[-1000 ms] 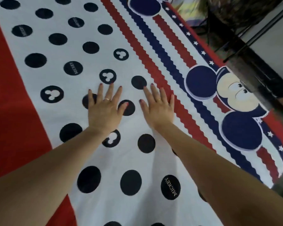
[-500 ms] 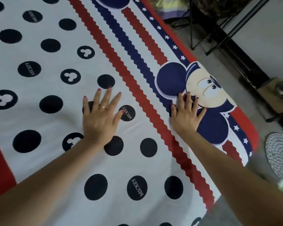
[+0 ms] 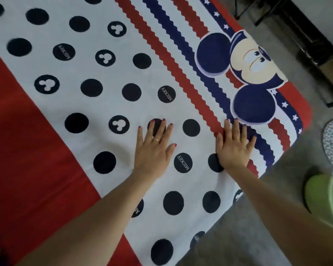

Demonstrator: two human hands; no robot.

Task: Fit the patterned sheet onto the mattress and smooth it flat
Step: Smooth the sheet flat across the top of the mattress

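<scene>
Grey floor [image 3: 277,217] borders the low mattress, which is fully covered by the patterned cotton sheet [image 3: 108,104]: a white field of navy dots, flanked by a red band on the person's left and red-and-navy scalloped stripes with a cartoon mouse face [image 3: 254,64] on the right. The sheet's stripes run diagonally away from the person, up and to the left; its near right corner lies just beyond the right hand [image 3: 234,144], which is the nearer hand to that edge. The left hand [image 3: 154,144] rests on the dotted field. Both hands lie palm-down, fingers fully spread and flat on the cloth, gripping nothing. Any remaining slack probably sits toward the right edge.
</scene>
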